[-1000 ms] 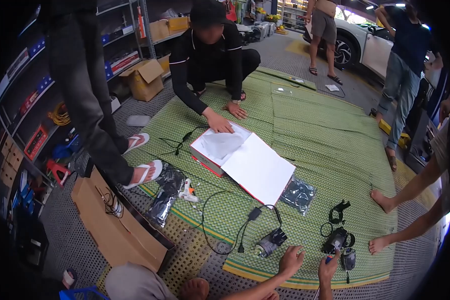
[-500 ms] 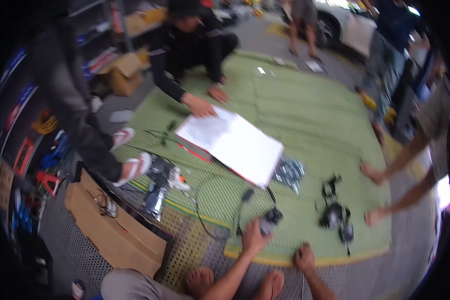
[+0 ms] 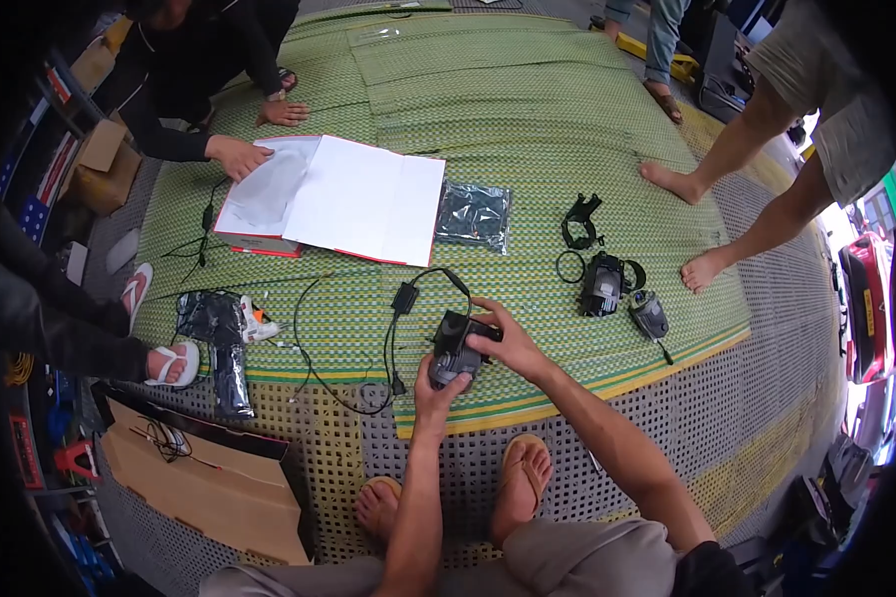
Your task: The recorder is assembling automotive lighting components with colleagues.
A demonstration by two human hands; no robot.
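Both of my hands are on a small boxy black and grey device [image 3: 454, 350], raised a little over the mat's near edge. My left hand [image 3: 438, 396] grips it from below, thumb along its lower side. Around its right side and top curl the fingers of my right hand [image 3: 508, 343]. A black cable [image 3: 405, 298] with an inline box runs from the device and loops over the mat to the left. To the right lie similar black and grey devices [image 3: 603, 286] [image 3: 649, 314], a black bracket [image 3: 580, 221] and a black ring [image 3: 570, 267].
An open white box [image 3: 368, 194] with red edges lies ahead, a crouching person's hand [image 3: 239, 157] on it. Plastic packets [image 3: 474, 217] [image 3: 231, 378] and a cardboard box [image 3: 204, 478] lie about. Bystanders' feet [image 3: 174, 364] [image 3: 704, 271] flank the green mat [image 3: 488, 109].
My right hand has come up from the mat's near edge and taken hold of the device beside my left. The view has shifted, and the picture is sharper.
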